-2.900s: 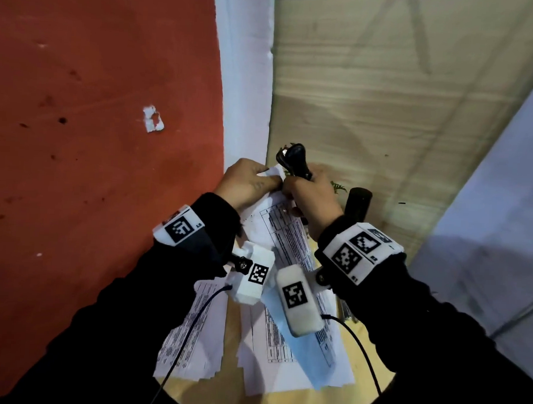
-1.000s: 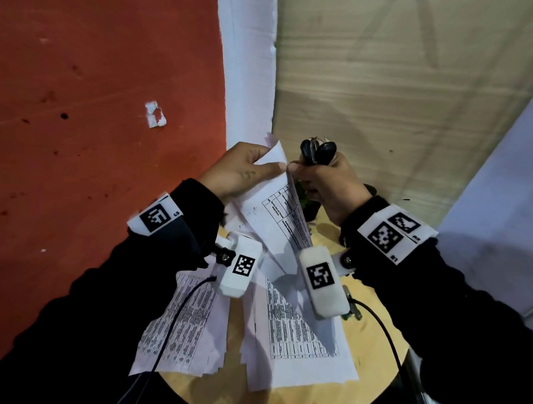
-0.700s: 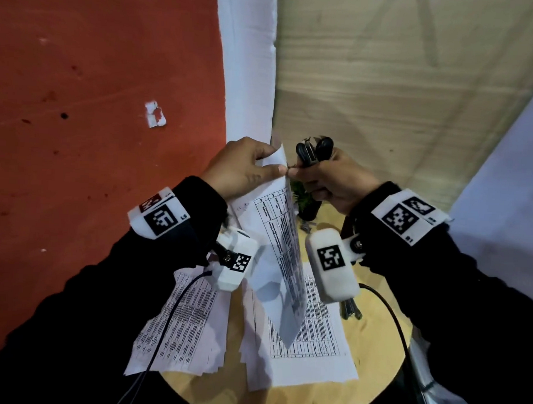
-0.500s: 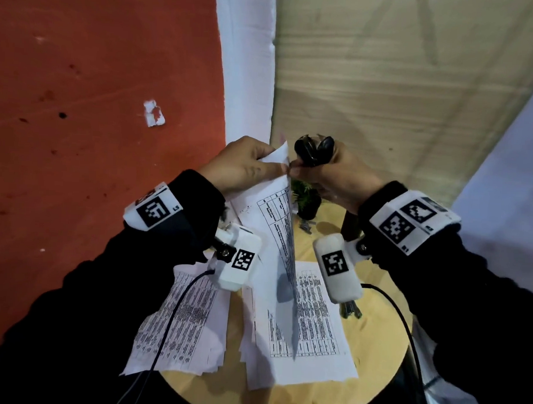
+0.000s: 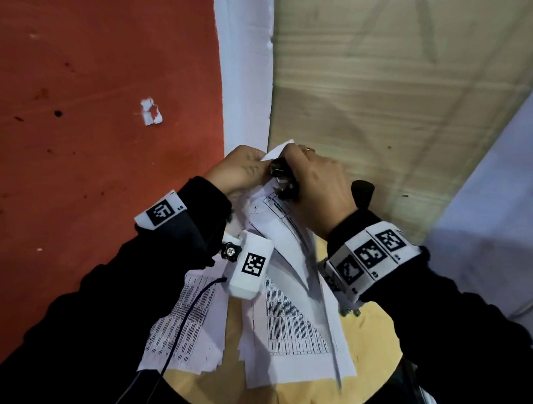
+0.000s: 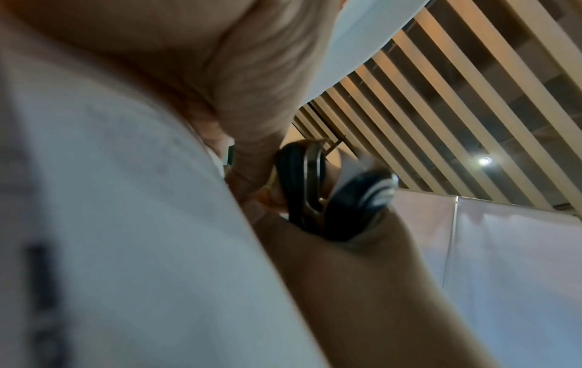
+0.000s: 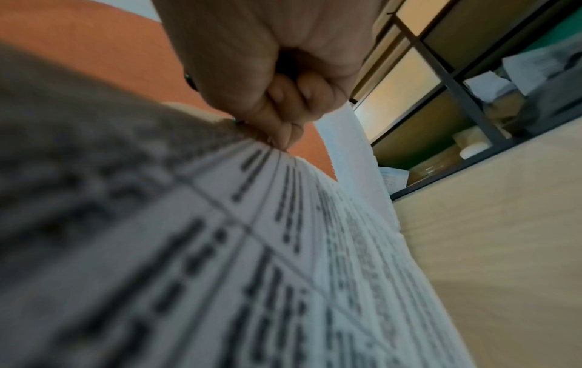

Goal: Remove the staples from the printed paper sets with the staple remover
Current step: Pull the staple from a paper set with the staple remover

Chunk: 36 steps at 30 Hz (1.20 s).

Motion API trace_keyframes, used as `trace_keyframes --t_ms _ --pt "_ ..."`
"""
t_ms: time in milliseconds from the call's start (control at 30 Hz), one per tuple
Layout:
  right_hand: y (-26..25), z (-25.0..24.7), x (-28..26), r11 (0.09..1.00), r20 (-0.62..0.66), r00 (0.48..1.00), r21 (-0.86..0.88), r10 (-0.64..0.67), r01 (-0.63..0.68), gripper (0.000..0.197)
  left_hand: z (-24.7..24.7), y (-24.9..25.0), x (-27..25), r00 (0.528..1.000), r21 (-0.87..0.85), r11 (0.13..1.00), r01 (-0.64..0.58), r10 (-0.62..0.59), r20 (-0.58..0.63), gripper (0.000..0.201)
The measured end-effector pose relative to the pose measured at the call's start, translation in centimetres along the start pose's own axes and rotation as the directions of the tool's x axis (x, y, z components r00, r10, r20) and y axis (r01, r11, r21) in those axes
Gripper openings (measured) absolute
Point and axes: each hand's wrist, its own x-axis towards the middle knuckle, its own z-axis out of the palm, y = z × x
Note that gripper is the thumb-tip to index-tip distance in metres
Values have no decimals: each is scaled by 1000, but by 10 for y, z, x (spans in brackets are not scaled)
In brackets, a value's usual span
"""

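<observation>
Round table (image 5: 370, 386) low in head view; two paper stacks on it, left stack (image 5: 180, 326) beside right stack (image 5: 296, 340); lifted paper set (image 5: 284, 230) held above right stack; left hand (image 5: 239, 170) left of its top corner, right hand (image 5: 318, 185) right; staple remover (image 5: 283, 179) between the hands, apparently at the corner.

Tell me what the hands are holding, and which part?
The left hand pinches the top corner of the printed paper set. The right hand grips the black staple remover around its handles, at that same corner.
</observation>
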Motion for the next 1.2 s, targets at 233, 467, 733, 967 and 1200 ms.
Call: trace_keyframes --t_ms 233,467,733,967,1200 --pt "12 -4 16 495 239 787 665 568 -559 14 -11 5 -12 982 123 981 -152 135 136 77" --pt "23 -9 12 320 499 653 597 569 -736 35 -21 6 -13 975 354 909 -221 211 67 51" --pt "58 26 -31 709 456 607 -78 650 -700 27 -42 14 -11 939 670 683 -290 338 62 37" --pt "64 36 -23 401 330 685 617 649 -677 25 -67 26 -19 905 710 565 -420 321 280 57" --pt "51 44 -6 10 608 642 722 467 -692 25 -100 21 -26 932 480 832 -279 115 342 27"
